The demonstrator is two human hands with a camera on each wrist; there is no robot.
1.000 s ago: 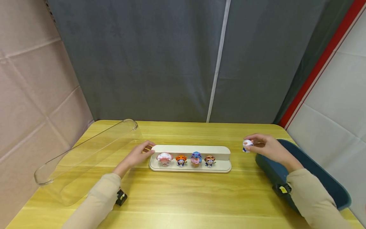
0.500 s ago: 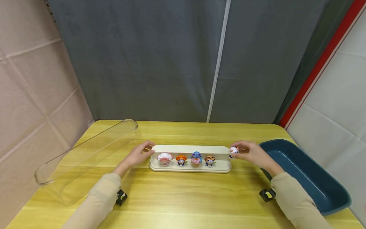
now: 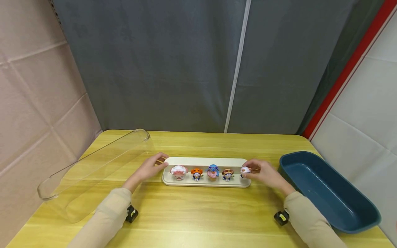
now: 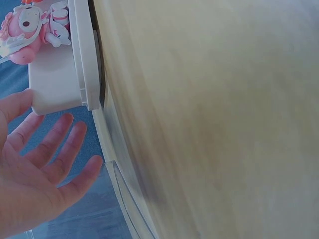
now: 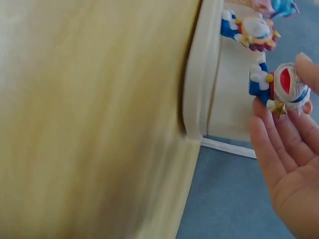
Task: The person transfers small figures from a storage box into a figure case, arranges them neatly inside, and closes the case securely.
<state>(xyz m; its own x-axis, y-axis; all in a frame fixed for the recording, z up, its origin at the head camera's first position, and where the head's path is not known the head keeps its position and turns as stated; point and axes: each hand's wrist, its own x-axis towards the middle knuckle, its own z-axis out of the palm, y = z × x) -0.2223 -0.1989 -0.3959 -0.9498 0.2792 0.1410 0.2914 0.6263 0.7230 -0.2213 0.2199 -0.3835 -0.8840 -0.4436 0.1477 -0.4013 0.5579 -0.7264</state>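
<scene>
A cream two-step display base [image 3: 206, 183] stands mid-table with several small cartoon figurines in a row: a pink one [image 3: 179, 173], an orange-hatted one [image 3: 196, 174], a blue one [image 3: 212, 172] and a brown-hatted one [image 3: 227, 174]. My right hand [image 3: 263, 173] pinches a white-headed figurine [image 5: 286, 85] between thumb and fingers over the base's right end. In the right wrist view its red open mouth, blue body and gold star show. At the left end of the base my left hand [image 3: 150, 168] touches the corner with thumb and forefinger, its other fingers loosely spread.
On the left lies a long clear plastic cover [image 3: 99, 168], tilted on the wooden table [image 3: 204, 220]. A dark blue tub [image 3: 350, 206] sits at the right edge. A grey curtain [image 3: 155, 69] hangs behind the table.
The right hand has carried the white-headed figurine leftward from beside the tub to the right end of the base. My left hand and the base have stayed put.
</scene>
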